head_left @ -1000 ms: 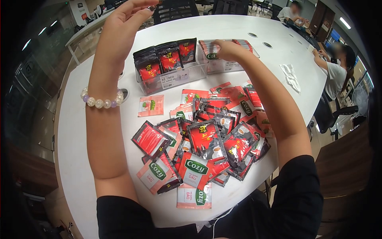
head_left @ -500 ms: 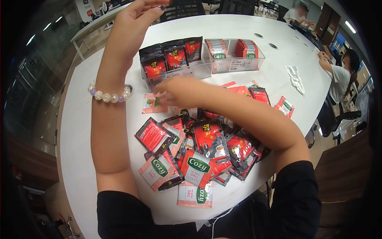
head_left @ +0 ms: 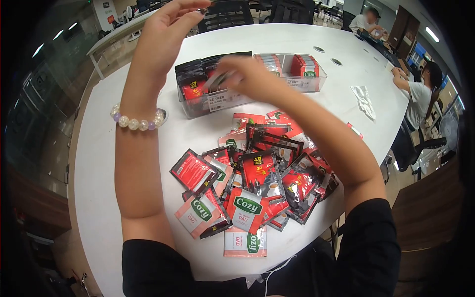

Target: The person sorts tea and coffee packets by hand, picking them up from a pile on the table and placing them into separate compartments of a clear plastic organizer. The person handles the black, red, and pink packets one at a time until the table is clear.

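Observation:
My left hand point(head_left: 170, 24) is raised at the upper left beside the dark-packet bin, with its fingers loosely bent and apart and nothing visible in them. My right hand point(head_left: 242, 76), smeared by motion, pinches a thin pale packet point(head_left: 213, 82) over the front of the clear bin point(head_left: 198, 108) of black-and-red packets point(head_left: 193, 89). A second clear bin point(head_left: 316, 85) to its right holds Cozy sachets point(head_left: 304, 67) in upright rows. Below lies a mixed pile: black-and-red coffee packets point(head_left: 260, 171), a red Cozy sachet point(head_left: 246, 208) and pink Cozy sachets point(head_left: 193, 218).
A crumpled white wrapper point(head_left: 363, 102) lies on the white table point(head_left: 109, 198) at the right. Two people sit farther off, one at the right edge point(head_left: 420, 91), one at the back point(head_left: 365, 22). Black chairs point(head_left: 225, 15) stand behind the table.
My right hand has moved up and right from the pink sachet left of the pile to the bin. That sachet is gone from its spot. My left hand stays raised.

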Action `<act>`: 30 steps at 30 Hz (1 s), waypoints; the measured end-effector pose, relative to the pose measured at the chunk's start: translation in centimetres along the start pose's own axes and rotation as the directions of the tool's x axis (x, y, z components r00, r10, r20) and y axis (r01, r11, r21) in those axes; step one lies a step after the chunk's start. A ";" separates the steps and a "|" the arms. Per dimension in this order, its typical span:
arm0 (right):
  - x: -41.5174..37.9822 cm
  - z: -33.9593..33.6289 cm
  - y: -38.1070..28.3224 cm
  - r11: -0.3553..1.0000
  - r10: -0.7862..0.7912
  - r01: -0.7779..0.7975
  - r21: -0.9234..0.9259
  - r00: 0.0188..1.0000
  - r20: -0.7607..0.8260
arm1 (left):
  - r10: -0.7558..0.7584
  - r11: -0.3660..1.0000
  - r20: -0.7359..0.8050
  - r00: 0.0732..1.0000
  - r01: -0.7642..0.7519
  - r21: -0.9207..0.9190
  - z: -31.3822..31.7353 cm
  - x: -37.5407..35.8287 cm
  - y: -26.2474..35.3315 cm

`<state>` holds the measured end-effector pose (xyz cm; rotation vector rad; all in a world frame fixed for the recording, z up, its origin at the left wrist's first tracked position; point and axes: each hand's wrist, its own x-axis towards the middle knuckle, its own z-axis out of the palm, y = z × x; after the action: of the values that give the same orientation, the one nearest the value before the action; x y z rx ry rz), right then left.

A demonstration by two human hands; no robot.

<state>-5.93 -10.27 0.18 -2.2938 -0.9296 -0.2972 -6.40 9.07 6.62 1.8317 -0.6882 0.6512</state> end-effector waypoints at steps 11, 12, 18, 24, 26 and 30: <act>-2.9 -5.1 15.5 0.806 0.411 -0.317 0.500 0.908 -0.086 | -0.099 0.995 0.174 0.980 0.103 -0.013 4.5 -1.4 -0.8; -2.8 -4.5 16.2 0.819 0.398 -0.332 0.467 0.916 -0.047 | -0.089 0.995 0.212 0.973 0.095 -0.017 5.3 -1.5 -1.4; -3.5 -4.2 15.0 0.891 0.416 -0.414 -0.184 0.909 -0.031 | -0.219 0.969 0.481 0.849 0.129 0.212 11.0 -4.5 -3.7; -4.5 -4.6 14.1 0.932 -0.096 -0.042 -0.359 0.928 -0.359 | -0.243 0.924 0.497 0.833 0.042 0.381 14.0 -8.2 -6.3; -4.6 -6.3 11.8 0.963 -0.064 -0.010 -0.270 0.963 -0.262 | -0.212 0.920 0.487 0.847 0.006 0.391 14.2 -8.5 -6.5; -6.8 -7.0 8.5 0.985 0.131 -0.084 -0.149 0.930 0.343 | -0.201 0.906 0.498 0.844 -0.033 0.423 14.1 -8.7 -7.0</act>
<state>-4.86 -23.05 -1.35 -2.5618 -0.9742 0.1094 -5.71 -0.63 -8.55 2.4754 -0.8648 0.2207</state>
